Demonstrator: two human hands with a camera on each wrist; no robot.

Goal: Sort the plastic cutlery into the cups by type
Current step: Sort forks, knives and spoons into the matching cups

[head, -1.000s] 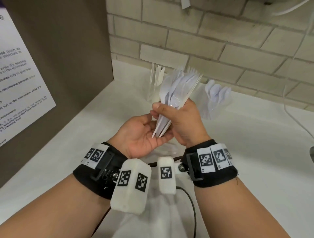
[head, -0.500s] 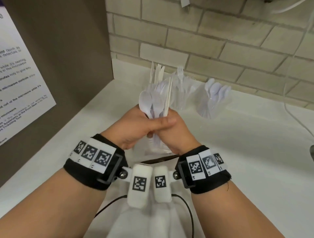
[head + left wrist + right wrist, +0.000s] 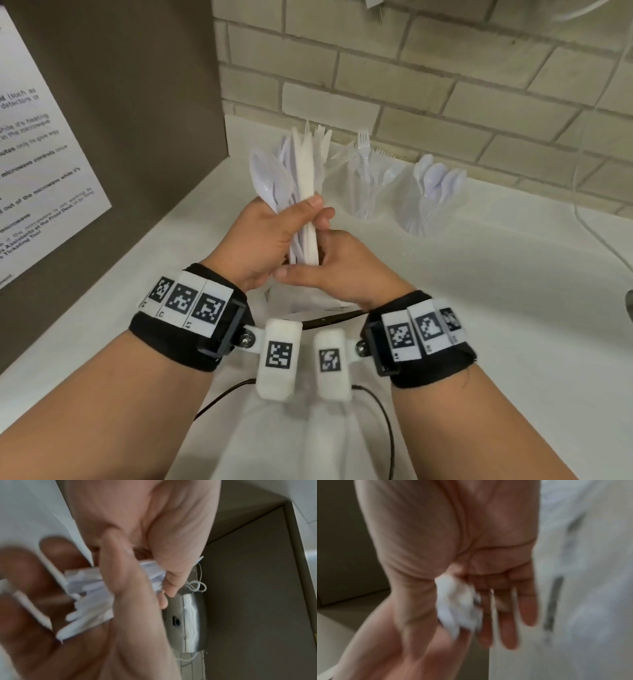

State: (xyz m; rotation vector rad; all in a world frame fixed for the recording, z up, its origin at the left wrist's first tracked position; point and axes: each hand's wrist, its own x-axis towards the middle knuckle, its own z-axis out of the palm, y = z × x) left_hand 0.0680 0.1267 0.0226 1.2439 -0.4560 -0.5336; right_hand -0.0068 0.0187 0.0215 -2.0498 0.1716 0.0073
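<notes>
The cutlery bundle [image 3: 301, 192] is gripped by the left hand [image 3: 263, 240]; the right hand [image 3: 339, 270], fingers relaxed, touches the handles. One piece should be pulled straight out.

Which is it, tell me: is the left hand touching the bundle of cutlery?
Touching. The head view shows the left hand with thumb and fingers wrapped round the bundle of cutlery.

Three clear cups: knives cup [image 3: 317, 150] far left, forks cup [image 3: 368, 192] middle, spoons cup [image 3: 433, 202] right; one mixed cutlery bundle [image 3: 294, 185].
</notes>
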